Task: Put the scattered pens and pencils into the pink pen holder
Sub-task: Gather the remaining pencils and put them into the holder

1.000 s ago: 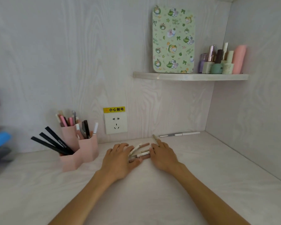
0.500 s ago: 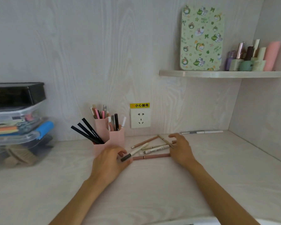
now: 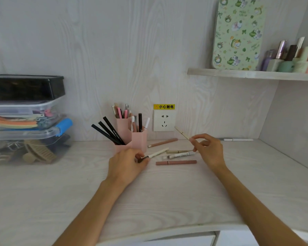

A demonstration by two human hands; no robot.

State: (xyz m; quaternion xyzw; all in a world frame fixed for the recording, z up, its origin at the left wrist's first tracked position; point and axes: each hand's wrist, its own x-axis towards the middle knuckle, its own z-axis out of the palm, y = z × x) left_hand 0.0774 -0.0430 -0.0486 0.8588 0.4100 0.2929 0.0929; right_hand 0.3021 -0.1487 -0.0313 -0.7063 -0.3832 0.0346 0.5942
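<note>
- Two bare hands reach over the pale wood-grain counter (image 3: pixel 167 201) from the near edge.
- Left hand (image 3: pixel 126 166) curls its fingers round the dark end of a white pen with a black tip (image 3: pixel 155 154), the pen's far end lying on the counter.
- Right hand (image 3: pixel 208 151) pinches a thin cream pencil (image 3: pixel 181 133) between thumb and forefinger, lifted and tilted toward the wall.
- Between the hands lie a dusty-pink capped pen (image 3: pixel 176 162), a white lettered pen (image 3: pixel 180 155) and a slim olive-gold pen (image 3: pixel 178 151).
- Farther back lies a tan-brown pencil (image 3: pixel 163 142), just right of the pink plastic pen holder (image 3: pixel 132 137).
- That holder stands by the wall just beyond the left hand, with black pencils (image 3: pixel 108 130) leaning out left.
- One white pen (image 3: pixel 238 139) lies along the wall, far right.
- Stacked clear storage boxes (image 3: pixel 25 121) sit far left.
</note>
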